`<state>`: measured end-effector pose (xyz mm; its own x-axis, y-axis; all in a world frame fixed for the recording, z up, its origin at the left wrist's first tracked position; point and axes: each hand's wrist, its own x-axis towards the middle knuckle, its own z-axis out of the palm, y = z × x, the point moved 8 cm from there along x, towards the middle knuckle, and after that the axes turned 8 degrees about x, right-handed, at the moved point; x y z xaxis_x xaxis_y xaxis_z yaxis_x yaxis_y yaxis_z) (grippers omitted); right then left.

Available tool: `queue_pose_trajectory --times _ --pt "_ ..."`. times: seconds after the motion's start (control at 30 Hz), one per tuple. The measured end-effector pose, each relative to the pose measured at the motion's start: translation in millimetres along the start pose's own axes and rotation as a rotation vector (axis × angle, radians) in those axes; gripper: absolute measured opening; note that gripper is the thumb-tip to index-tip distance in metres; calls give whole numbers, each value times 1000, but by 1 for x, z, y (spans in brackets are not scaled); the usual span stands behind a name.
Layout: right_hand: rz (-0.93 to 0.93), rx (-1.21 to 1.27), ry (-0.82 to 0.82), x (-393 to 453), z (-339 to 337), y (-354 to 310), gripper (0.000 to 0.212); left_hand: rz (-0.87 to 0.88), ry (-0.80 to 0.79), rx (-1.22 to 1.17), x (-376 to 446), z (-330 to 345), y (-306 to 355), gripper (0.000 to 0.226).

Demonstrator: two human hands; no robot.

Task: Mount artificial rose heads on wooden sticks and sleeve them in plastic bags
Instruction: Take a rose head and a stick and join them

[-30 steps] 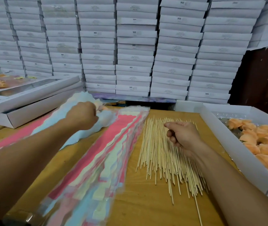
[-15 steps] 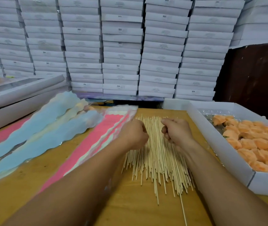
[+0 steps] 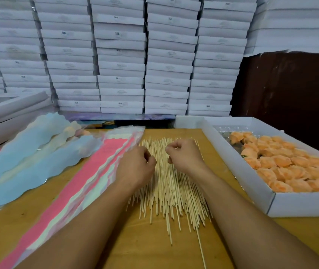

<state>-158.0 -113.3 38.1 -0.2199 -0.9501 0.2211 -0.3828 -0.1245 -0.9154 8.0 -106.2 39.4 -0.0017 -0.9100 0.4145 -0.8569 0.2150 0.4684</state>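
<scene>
Head view: a wooden bench is seen from above, backed by a wall of stacked flat white boxes, with a dark brown panel to the right of them. A loose pile of wooden sticks is spread on the middle of the bench. Both hands are held over the far part of the pile with fingers curled; the left hand and the right hand are set close together, and whether a stick is pinched in either cannot be told. Plastic bags with pink, blue and pale bands are fanned out to the left of the sticks. Orange rose heads are heaped in a white tray on the right. More white boxes are laid at the far left.
</scene>
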Motion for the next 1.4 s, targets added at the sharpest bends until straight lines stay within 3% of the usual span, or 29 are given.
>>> queue_pose_trajectory --times 0.2,0.27,0.43,0.53,0.7,0.9,1.3,1.4 --pt "-3 -368 -4 30 -41 -17 19 28 -42 16 -2 4 6 16" --pt "36 -532 11 45 -73 -18 13 36 -43 7 -2 3 6 16" --pt "171 -766 174 62 -177 -18 23 36 -40 -5 -1 1 7 19" --pt "307 -884 79 59 -210 -3 31 41 -50 -18 0 3 8 18" --pt "418 -906 -14 55 -226 18 41 46 -63 -8 -2 4 11 18" --pt "402 -951 -102 46 -202 37 37 15 -64 -20 -3 2 7 21" --pt "420 -966 -90 45 -188 55 31 18 -70 -18 -1 5 5 18" --pt "432 -902 -81 44 -191 55 45 23 -67 -17 0 4 5 18"
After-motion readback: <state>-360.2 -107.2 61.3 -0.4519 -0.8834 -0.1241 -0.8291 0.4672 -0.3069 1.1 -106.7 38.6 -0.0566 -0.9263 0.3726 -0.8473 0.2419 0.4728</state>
